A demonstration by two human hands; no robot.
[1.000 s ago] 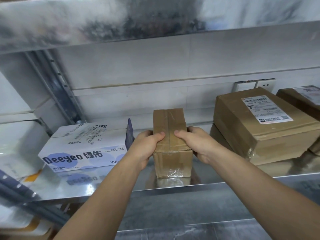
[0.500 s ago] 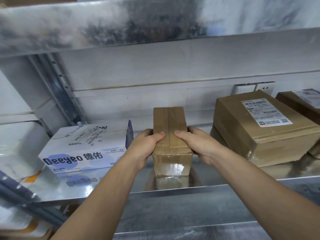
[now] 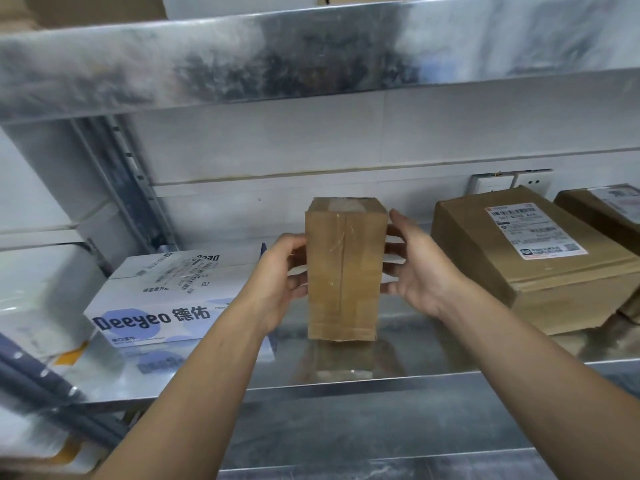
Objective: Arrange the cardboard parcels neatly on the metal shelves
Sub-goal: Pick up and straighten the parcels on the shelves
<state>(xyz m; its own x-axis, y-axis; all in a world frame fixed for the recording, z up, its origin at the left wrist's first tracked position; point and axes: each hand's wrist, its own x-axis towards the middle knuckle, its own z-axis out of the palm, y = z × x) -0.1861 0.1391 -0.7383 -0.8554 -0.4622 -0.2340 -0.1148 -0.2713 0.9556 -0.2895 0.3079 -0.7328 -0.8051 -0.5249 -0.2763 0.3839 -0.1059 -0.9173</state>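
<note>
A small brown taped parcel (image 3: 344, 271) stands upright on its end on the metal shelf (image 3: 346, 386), between a white box and a stack of brown parcels. My left hand (image 3: 280, 282) touches its left side with thumb and lightly curved fingertips. On the other side, my right hand (image 3: 415, 268) has its fingers spread and relaxed, with the fingertips at the parcel's right edge. Neither hand wraps round the parcel.
A white Deeyeo box (image 3: 166, 299) lies to the left. A large labelled brown parcel (image 3: 530, 258) sits on another to the right, with a further parcel (image 3: 602, 209) beyond. The upper shelf (image 3: 311, 53) overhangs, and an upright post (image 3: 121, 178) stands at back left.
The small parcel has been tipped from lying flat to standing on its end. Both hands have loosened from gripping its top to touching its sides.
</note>
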